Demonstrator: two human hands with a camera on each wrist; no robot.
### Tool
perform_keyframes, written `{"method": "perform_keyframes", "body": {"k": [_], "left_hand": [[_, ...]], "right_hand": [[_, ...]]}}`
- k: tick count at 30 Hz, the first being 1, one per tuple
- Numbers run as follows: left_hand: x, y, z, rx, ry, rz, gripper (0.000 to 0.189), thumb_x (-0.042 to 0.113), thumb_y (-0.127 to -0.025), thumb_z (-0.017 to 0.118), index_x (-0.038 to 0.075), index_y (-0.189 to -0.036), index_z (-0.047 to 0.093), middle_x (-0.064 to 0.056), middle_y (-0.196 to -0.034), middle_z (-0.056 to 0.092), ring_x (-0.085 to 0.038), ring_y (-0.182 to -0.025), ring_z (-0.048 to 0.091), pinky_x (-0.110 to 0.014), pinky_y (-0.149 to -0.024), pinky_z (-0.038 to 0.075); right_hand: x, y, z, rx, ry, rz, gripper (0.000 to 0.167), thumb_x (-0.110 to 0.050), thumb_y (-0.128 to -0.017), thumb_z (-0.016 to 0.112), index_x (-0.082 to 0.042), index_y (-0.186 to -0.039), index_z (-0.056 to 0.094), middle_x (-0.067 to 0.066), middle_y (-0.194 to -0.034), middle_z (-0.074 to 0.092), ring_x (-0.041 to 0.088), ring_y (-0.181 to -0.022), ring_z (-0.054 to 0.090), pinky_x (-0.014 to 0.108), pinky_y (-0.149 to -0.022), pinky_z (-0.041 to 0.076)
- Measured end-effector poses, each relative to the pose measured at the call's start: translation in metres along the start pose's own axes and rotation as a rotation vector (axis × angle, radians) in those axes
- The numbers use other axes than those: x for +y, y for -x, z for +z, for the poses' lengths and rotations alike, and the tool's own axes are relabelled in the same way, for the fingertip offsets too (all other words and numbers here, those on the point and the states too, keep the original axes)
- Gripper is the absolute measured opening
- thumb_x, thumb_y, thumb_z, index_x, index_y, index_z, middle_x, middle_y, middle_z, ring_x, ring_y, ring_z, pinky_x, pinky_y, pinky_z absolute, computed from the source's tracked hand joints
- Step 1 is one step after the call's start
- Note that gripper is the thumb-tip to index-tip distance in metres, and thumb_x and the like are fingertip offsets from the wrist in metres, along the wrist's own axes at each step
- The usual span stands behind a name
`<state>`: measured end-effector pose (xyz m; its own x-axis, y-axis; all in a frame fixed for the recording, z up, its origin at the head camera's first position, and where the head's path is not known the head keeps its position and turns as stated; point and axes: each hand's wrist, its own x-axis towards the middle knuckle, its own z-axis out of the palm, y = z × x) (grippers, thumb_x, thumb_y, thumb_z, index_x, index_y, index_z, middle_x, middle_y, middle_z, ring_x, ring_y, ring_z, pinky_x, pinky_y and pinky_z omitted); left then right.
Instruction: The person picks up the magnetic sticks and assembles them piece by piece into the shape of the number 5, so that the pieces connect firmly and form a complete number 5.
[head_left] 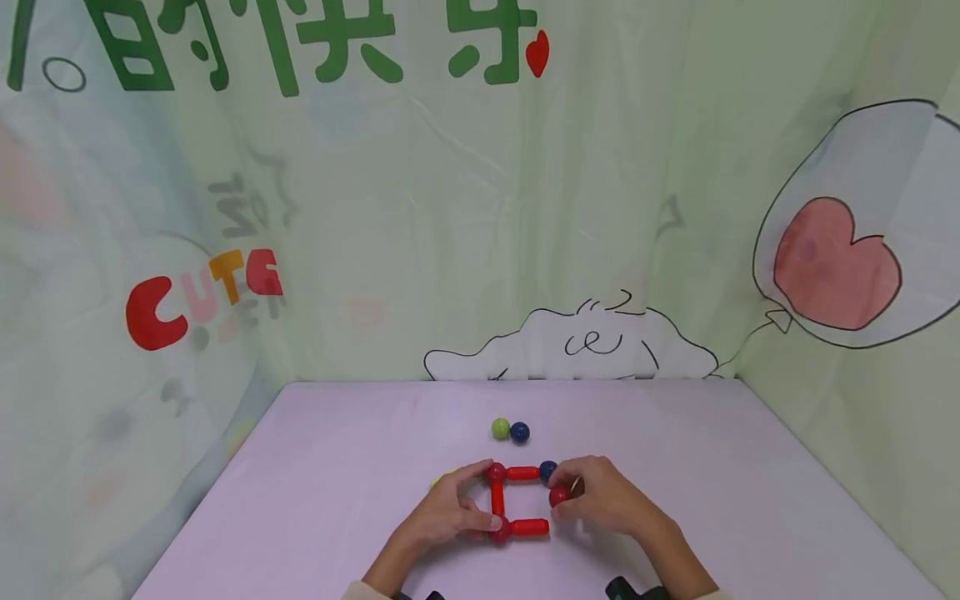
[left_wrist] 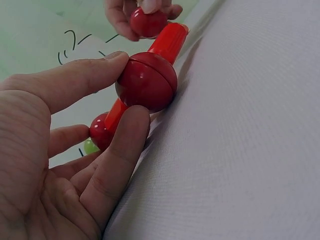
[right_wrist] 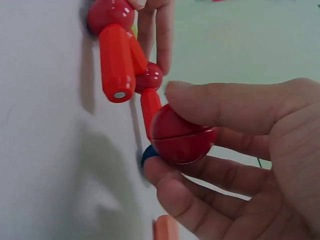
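My left hand [head_left: 453,506] pinches a red ball [left_wrist: 147,82] at the near left corner of a frame of magnetic rods and balls on the table. Another of its fingers reaches the red ball [head_left: 497,472] at the far left corner. A red rod [head_left: 498,498] joins these two balls. From the far one a red rod [head_left: 522,473] runs right to a blue ball [head_left: 548,471]; from the near one a red rod [right_wrist: 116,62] points right, its end bare. My right hand [head_left: 603,496] pinches a loose red ball [right_wrist: 182,135] beside the blue ball.
A green ball [head_left: 501,428] and a dark blue ball [head_left: 520,432] sit behind the frame on the pale table [head_left: 360,433]. Something yellow [head_left: 441,479] shows past the left hand. An orange-red rod [right_wrist: 166,227] lies near the right hand. A printed curtain [head_left: 465,208] hangs behind.
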<state>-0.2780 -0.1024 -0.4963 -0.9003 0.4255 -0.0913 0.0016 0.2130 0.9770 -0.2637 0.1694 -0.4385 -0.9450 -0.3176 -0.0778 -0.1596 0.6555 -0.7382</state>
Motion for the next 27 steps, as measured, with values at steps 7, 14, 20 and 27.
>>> {"method": "perform_keyframes", "body": {"k": [7,14,20,27], "left_hand": [[0.0,-0.002,0.0,-0.005,0.008,0.005,0.076,0.011,-0.081,0.083,0.023,-0.149,0.052,-0.01,-0.077,0.074,-0.017,-0.062,0.067,-0.031,-0.064,0.058],[-0.001,-0.002,0.001,-0.002,0.005,-0.005,0.076,0.014,-0.081,0.083,0.024,-0.15,0.051,-0.009,-0.074,0.073,-0.016,-0.059,0.065,-0.03,-0.064,0.058],[0.0,-0.002,0.003,0.014,-0.003,-0.015,0.074,0.014,-0.081,0.084,0.027,-0.148,0.053,-0.009,-0.077,0.073,-0.017,-0.059,0.065,-0.031,-0.064,0.058],[0.001,-0.001,0.003,0.004,0.003,-0.001,0.075,0.011,-0.082,0.083,0.024,-0.149,0.051,-0.009,-0.085,0.075,-0.018,-0.062,0.068,-0.032,-0.064,0.059]], "right_hand": [[-0.002,0.003,-0.005,-0.089,0.026,0.0,0.025,-0.01,-0.075,0.087,-0.009,-0.093,0.07,0.003,-0.084,0.062,0.022,-0.078,0.057,0.035,-0.066,0.054],[0.002,0.001,0.003,-0.119,0.064,0.014,0.029,-0.016,-0.074,0.09,-0.011,-0.092,0.067,0.002,-0.083,0.061,0.021,-0.077,0.055,0.034,-0.065,0.052],[0.003,0.0,0.007,-0.127,0.049,0.047,0.028,-0.016,-0.075,0.09,-0.012,-0.092,0.068,0.003,-0.082,0.061,0.02,-0.072,0.056,0.033,-0.061,0.053],[0.0,0.003,0.004,-0.138,0.025,0.068,0.027,-0.016,-0.076,0.089,-0.011,-0.092,0.068,0.003,-0.083,0.061,0.02,-0.069,0.059,0.033,-0.06,0.056]]}}
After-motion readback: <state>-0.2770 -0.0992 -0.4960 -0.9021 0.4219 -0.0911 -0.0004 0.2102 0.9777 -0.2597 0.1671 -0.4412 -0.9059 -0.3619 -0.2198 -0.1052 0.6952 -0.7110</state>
